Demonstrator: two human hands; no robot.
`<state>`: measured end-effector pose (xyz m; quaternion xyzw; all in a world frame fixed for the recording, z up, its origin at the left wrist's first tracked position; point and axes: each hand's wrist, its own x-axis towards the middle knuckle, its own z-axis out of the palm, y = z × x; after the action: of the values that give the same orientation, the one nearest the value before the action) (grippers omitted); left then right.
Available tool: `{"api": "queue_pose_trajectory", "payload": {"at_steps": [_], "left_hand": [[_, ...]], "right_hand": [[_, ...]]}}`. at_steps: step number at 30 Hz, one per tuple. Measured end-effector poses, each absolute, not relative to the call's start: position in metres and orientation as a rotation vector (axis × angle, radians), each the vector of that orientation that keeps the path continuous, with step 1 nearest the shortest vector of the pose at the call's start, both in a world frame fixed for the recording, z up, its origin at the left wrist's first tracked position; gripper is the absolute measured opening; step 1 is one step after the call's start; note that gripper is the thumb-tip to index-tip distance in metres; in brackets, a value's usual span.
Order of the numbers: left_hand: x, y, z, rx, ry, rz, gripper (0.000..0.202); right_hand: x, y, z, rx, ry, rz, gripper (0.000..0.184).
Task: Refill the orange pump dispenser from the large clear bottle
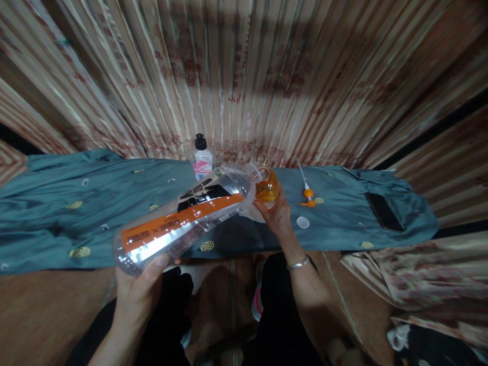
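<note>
Over the bench's (57,223) front edge, the left hand (141,284) wraps the base of a large clear bottle (186,218), tipped mouth-to-mouth onto a small bottle (267,187) gripped in the right hand (276,213). The small bottle looks nearly full of orange liquid. A pump (307,193) and white cap (302,222) lie just beside it, unfitted. A phone (383,211) and a pink-labelled bottle (202,160) stand clear.

The left hand (139,287) holds the bottom of the big clear bottle (183,218), which hides most of its fingers. The words on the bottle's orange label are too small to read. The right hand (278,216) holds the small orange bottle (267,187). That hand and the big bottle's mouth hide much of it. The pink bottle (202,161) behind has its lower part hidden. Both arms are cut off at the bottom edge. The curtain (244,76) is blurry.
</note>
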<state>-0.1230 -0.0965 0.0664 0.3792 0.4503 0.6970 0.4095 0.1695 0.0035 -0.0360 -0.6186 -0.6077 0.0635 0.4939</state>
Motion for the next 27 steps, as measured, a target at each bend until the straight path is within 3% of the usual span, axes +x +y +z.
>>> {"api": "queue_pose_trajectory", "payload": {"at_steps": [27], "left_hand": [[-0.1278,-0.0982,0.0600,1.004,1.099,1.739,0.049]], "right_hand": [[0.1698,0.0012,-0.0279,-1.504,-1.434,0.232,0.092]]}}
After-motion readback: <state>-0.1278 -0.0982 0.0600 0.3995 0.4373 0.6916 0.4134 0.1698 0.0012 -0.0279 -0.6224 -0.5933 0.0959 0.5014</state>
